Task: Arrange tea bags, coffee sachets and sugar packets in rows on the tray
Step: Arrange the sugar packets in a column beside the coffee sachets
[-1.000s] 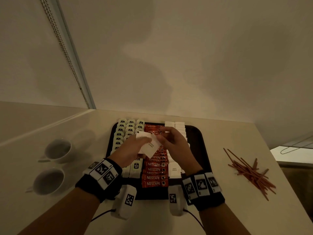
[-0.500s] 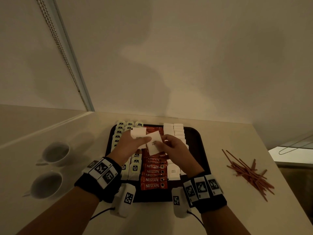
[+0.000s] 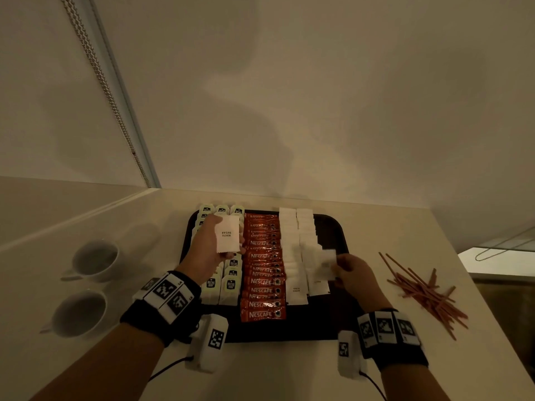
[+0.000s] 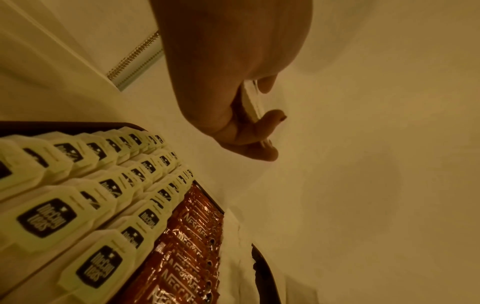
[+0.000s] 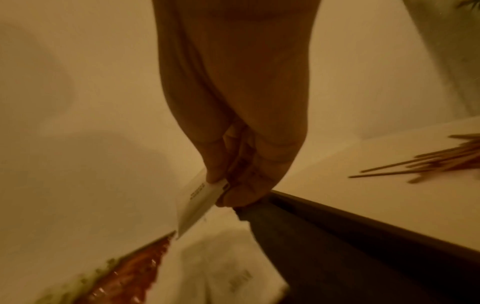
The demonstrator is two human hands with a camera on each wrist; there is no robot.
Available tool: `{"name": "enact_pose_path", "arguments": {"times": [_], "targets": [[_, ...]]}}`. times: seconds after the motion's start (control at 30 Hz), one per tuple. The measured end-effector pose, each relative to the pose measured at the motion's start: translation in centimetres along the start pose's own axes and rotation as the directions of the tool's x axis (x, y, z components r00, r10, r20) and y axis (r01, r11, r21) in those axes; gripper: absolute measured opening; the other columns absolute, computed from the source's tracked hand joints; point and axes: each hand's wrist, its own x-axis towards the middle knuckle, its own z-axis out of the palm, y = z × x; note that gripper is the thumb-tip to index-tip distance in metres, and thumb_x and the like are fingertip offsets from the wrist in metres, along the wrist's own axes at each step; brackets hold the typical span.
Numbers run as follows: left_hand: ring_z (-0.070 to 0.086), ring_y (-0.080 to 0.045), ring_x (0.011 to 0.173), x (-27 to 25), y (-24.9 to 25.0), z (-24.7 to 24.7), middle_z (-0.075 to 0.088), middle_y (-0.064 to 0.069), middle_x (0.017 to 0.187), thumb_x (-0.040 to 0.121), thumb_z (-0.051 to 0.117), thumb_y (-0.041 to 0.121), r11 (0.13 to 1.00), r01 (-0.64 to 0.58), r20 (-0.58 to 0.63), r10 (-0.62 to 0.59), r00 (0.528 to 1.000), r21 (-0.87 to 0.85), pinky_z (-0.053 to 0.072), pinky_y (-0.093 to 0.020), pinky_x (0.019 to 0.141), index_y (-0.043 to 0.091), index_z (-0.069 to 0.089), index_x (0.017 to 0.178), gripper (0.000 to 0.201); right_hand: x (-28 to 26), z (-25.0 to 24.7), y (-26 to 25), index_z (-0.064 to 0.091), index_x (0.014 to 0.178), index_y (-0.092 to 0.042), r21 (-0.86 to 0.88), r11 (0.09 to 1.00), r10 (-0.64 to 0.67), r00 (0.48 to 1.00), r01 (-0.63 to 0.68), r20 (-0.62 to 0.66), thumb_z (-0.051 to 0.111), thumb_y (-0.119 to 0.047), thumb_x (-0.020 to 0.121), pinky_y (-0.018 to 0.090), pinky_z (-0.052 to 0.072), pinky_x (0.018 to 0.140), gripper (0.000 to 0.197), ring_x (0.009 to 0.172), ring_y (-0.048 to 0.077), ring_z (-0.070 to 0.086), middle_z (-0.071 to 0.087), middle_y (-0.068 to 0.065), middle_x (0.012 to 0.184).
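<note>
A dark tray (image 3: 333,319) on the counter holds three rows of pale tea bags (image 3: 231,285) at left, a row of red coffee sachets (image 3: 262,282) in the middle and two rows of white sugar packets (image 3: 295,244) at right. My left hand (image 3: 208,247) hovers over the tea bags and grips a small stack of white sugar packets (image 3: 228,234), seen edge-on in the left wrist view (image 4: 250,102). My right hand (image 3: 351,274) pinches a single sugar packet (image 3: 325,263) over the right sugar row, also in the right wrist view (image 5: 197,203).
Two white cups (image 3: 97,260) stand on the counter left of the tray. A loose pile of brown stir sticks (image 3: 425,290) lies to the right. A wall rises directly behind the tray, and the counter's right edge (image 3: 463,273) drops off past the sticks.
The hands have parted: my right hand drew one sugar packet off the stack and carried it right and down to the sugar rows, while my left hand stayed above the tea bags with the stack.
</note>
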Motion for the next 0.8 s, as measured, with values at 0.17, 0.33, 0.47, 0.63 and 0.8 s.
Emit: {"name": "enact_pose_path", "arguments": {"times": [0.17, 0.33, 0.47, 0.63, 0.8], "targets": [[0.060, -0.019, 0.048, 0.0, -0.3, 0.2, 0.065, -0.005, 0.057, 0.096, 0.027, 0.023, 1.000, 0.001, 0.033, 0.000, 0.999, -0.030, 0.036, -0.018, 0.037, 0.011, 0.058, 0.088, 0.034, -0.6, 1.1, 3.2, 0.060, 0.104, -0.015, -0.154, 0.986, 0.082, 0.993, -0.068, 0.084, 0.062, -0.014, 0.088, 0.043, 0.052, 0.090, 0.016, 0.098, 0.022, 0.061, 0.063, 0.003, 0.102], [0.059, -0.024, 0.062, -0.1, -0.7, 0.3, 0.062, -0.012, 0.073, 0.096, 0.024, 0.023, 1.000, 0.024, 0.085, -0.023, 0.996, -0.012, 0.043, -0.020, 0.041, 0.001, 0.055, 0.107, 0.040, -0.6, 2.3, 3.3, 0.060, 0.102, -0.015, -0.188, 0.979, 0.089, 0.994, -0.075, 0.066, 0.063, -0.016, 0.087, 0.030, 0.050, 0.084, 0.015, 0.092, 0.016, 0.059, 0.061, -0.001, 0.097], [0.060, -0.026, 0.060, -0.2, -0.8, 0.3, 0.062, -0.014, 0.076, 0.094, 0.024, 0.019, 0.998, 0.057, 0.098, -0.054, 0.994, -0.025, 0.045, -0.021, 0.040, -0.001, 0.052, 0.114, 0.040, -0.9, 3.0, 3.2, 0.060, 0.099, -0.009, -0.230, 0.970, 0.064, 0.997, -0.073, -0.046, 0.064, -0.016, 0.086, 0.022, 0.041, 0.076, 0.015, 0.087, 0.013, 0.053, 0.058, 0.001, 0.092], [0.061, -0.029, 0.064, -0.3, -1.0, 0.3, 0.061, -0.016, 0.086, 0.096, 0.027, 0.017, 0.995, 0.078, 0.057, -0.074, 0.996, -0.062, 0.046, -0.024, 0.039, 0.002, 0.048, 0.122, 0.036, -1.5, 3.5, 2.5, 0.054, 0.095, -0.009, -0.333, 0.939, 0.056, 0.995, -0.079, -0.079, 0.066, -0.022, 0.084, 0.029, 0.050, 0.074, 0.020, 0.079, 0.016, 0.056, 0.062, 0.007, 0.091], [0.066, -0.023, 0.061, -0.7, -1.1, 1.0, 0.062, -0.013, 0.086, 0.099, 0.037, 0.014, 0.995, 0.100, 0.058, -0.098, 0.994, -0.027, 0.052, -0.026, 0.041, 0.013, 0.053, 0.097, 0.017, -2.7, 3.6, -5.4, 0.058, 0.102, -0.017, 0.105, 0.964, -0.246, 0.969, 0.245, -0.001, 0.063, -0.027, 0.088, 0.015, 0.046, 0.069, 0.018, 0.082, 0.005, 0.058, 0.059, -0.009, 0.089]]}}
